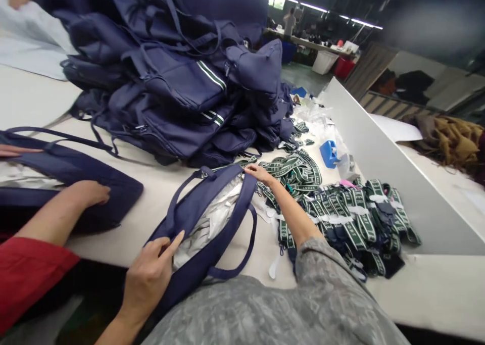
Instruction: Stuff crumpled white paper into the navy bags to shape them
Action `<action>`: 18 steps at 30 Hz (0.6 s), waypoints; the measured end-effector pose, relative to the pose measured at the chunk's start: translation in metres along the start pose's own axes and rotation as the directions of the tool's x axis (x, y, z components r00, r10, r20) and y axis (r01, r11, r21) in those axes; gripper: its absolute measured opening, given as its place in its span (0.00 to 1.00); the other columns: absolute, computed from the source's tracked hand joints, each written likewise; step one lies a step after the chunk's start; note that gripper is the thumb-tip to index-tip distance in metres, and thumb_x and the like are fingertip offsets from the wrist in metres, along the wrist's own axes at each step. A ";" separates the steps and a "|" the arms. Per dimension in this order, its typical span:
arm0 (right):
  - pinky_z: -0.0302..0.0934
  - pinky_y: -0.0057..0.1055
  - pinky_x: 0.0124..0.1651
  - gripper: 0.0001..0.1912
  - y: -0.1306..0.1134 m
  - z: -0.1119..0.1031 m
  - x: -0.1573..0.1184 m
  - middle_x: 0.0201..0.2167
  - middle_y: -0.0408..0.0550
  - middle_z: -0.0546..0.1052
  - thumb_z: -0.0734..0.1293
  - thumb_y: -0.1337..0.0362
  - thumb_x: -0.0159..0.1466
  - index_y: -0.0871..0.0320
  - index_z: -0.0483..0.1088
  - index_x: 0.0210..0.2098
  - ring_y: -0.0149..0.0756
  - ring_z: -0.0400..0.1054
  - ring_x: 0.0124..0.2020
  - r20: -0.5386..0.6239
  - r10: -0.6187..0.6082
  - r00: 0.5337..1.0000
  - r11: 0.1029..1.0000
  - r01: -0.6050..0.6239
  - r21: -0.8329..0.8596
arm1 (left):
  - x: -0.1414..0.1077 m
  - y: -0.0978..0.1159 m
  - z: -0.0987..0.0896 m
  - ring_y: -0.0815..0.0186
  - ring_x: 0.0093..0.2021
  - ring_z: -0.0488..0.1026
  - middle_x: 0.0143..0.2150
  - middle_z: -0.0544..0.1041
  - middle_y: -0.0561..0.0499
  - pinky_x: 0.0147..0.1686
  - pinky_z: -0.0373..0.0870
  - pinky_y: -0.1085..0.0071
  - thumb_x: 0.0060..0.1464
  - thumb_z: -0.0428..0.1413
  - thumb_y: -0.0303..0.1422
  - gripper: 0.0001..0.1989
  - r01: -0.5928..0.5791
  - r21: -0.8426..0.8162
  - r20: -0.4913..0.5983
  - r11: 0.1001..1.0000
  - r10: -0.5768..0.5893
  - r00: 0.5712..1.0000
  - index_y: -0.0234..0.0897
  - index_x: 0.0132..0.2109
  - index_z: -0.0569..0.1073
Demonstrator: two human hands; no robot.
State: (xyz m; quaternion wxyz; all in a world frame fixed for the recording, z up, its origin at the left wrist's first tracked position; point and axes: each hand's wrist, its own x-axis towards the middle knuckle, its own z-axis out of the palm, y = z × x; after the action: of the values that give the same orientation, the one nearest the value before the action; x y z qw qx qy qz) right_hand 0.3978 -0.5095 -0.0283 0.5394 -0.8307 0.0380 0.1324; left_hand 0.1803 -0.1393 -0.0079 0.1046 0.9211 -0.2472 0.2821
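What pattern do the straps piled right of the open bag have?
The straps: dark green, white edges and lettering; clearest in the head view.

- Bag (206, 256): navy
- Filling (212, 224): white
- Heaped bags (170, 82): navy, some with white and dark green stripes
- Straps (341, 213): dark green, white lettering and edges
- Dispenser (329, 154): bright blue
- Tabletop (435, 284): cream
- Shirt (246, 309): grey, mottled lighter
- Neighbouring person's sleeve (34, 274): red
- Partition (397, 188): light grey
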 end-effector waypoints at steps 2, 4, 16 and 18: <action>0.64 0.30 0.50 0.13 -0.011 0.007 -0.006 0.40 0.47 0.78 0.69 0.54 0.58 0.58 0.75 0.36 0.34 0.71 0.42 -0.027 -0.063 0.998 0.998 0.063 -0.005 | -0.007 -0.005 -0.004 0.66 0.38 0.74 0.38 0.73 0.49 0.46 0.68 0.69 0.59 0.49 0.16 0.22 0.051 0.015 -0.075 0.999 -0.050 0.996 0.39 0.55 0.75; 0.65 0.36 0.50 0.16 -0.013 0.012 -0.008 0.37 0.52 0.79 0.70 0.51 0.54 0.59 0.77 0.31 0.41 0.72 0.42 -0.038 -0.123 0.992 0.992 0.123 -0.004 | -0.010 -0.008 -0.004 0.69 0.37 0.74 0.37 0.72 0.50 0.44 0.69 0.72 0.59 0.48 0.15 0.23 0.098 0.066 -0.148 0.993 -0.087 0.985 0.40 0.53 0.76; 0.53 0.29 0.20 0.25 0.017 0.023 0.022 0.16 0.43 0.67 0.72 0.40 0.46 0.55 0.65 0.18 0.31 0.58 0.17 0.089 0.006 0.996 0.993 -0.016 0.120 | 0.067 -0.014 0.020 0.60 0.38 0.77 0.39 0.77 0.48 0.38 0.74 0.68 0.49 0.63 0.23 0.26 0.239 0.227 0.331 0.944 -0.306 0.893 0.39 0.57 0.74; 0.53 0.27 0.20 0.27 0.004 0.020 0.012 0.15 0.42 0.65 0.72 0.39 0.46 0.56 0.64 0.17 0.29 0.58 0.17 0.064 0.032 0.997 0.996 -0.037 0.079 | 0.075 -0.016 0.022 0.61 0.37 0.78 0.40 0.79 0.48 0.36 0.73 0.69 0.52 0.59 0.22 0.24 0.197 0.226 0.376 0.954 -0.272 0.886 0.37 0.57 0.73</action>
State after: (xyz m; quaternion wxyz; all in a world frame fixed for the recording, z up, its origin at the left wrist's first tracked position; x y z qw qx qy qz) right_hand 0.4049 -0.4922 -0.0425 0.5707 -0.8032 0.0408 0.1660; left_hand 0.2528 -0.1624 0.0155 0.0007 0.9880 -0.1233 0.0928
